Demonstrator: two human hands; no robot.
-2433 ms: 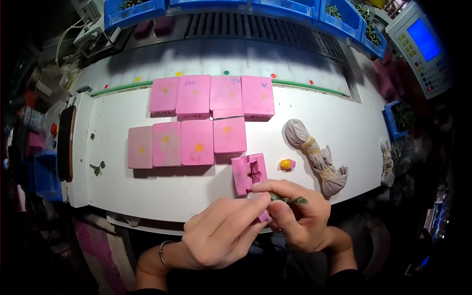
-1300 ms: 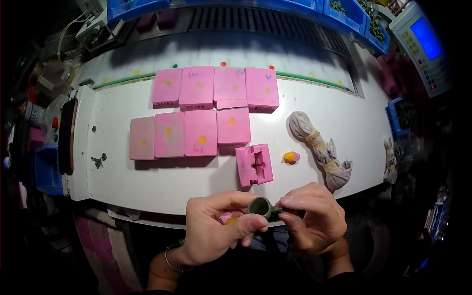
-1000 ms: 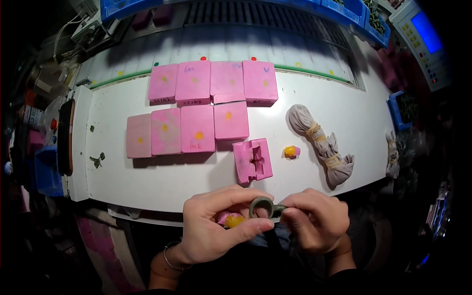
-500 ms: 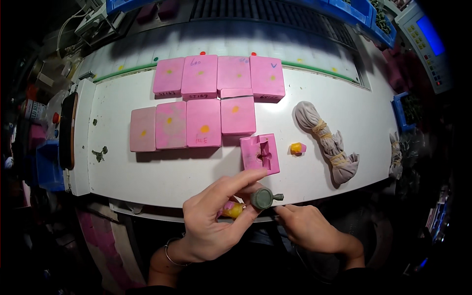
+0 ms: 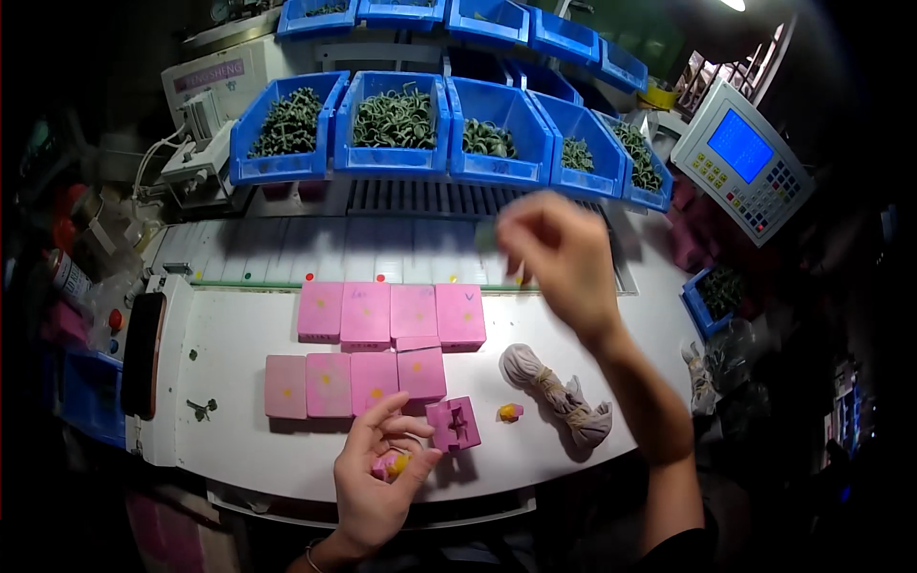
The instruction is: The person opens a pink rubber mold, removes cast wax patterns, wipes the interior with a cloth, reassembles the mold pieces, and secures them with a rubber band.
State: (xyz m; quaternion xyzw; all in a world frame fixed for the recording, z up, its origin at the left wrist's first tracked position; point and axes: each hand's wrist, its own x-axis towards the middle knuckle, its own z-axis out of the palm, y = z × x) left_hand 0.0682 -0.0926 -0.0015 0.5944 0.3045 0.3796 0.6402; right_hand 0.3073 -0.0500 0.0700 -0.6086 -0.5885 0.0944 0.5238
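Low at the front of the table, my left hand has its fingers curled round a small pink-and-yellow piece in its palm. Its fingertips are beside an open pink mould block with a hollow in its upper face; whether they touch is unclear. My right hand is raised over the far side of the table, blurred, with fingers pinched. At its fingertips is a smeared dark green piece. Another yellow-and-pink piece lies right of the open block.
Two rows of pink blocks stand mid-table. A cloth bundle tied with bands lies right. Blue bins of green pieces line the back, near a control panel. A phone lies left, near a green sprig.
The green piece has left my left hand and appears at my right fingertips. My right hand has risen far forward. The view has tilted up, bringing the bins into sight.
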